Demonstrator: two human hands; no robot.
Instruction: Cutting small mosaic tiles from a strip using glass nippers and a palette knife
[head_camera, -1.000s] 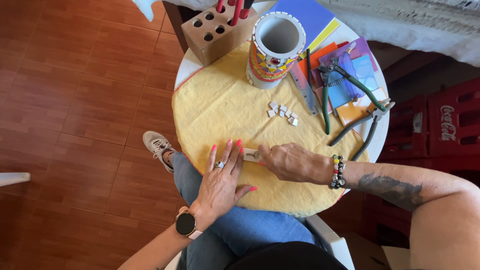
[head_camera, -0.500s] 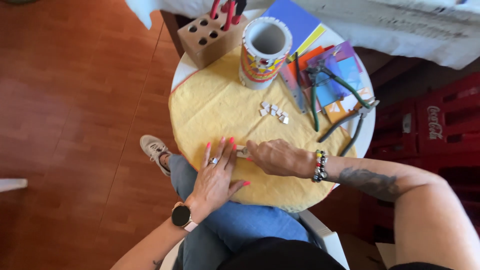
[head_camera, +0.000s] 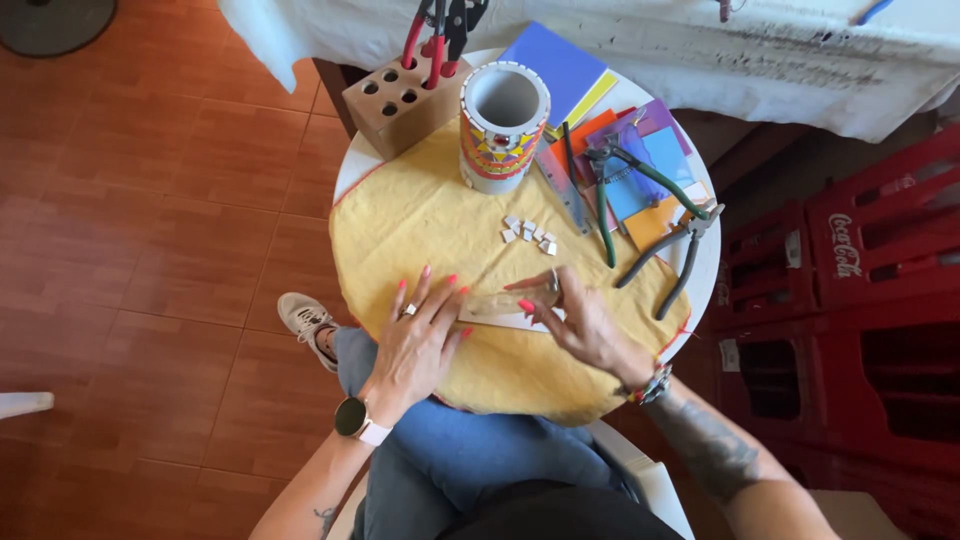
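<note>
1. The pale strip (head_camera: 505, 318) lies flat on the yellow cloth (head_camera: 420, 215) near the front edge of the round surface (head_camera: 352, 160), between the two hands.
2. Long axis: roughly left to right, tilted slightly; its right end runs under the right hand (head_camera: 580, 325).
3. Left hand (head_camera: 420, 335): fingers spread, palm down, tips touching the strip's left end.
4. Right hand: thumb and forefinger pinch a small clear tool (head_camera: 515, 298) over the strip.
5. Both hands touch the strip; neither is nearer.
</note>
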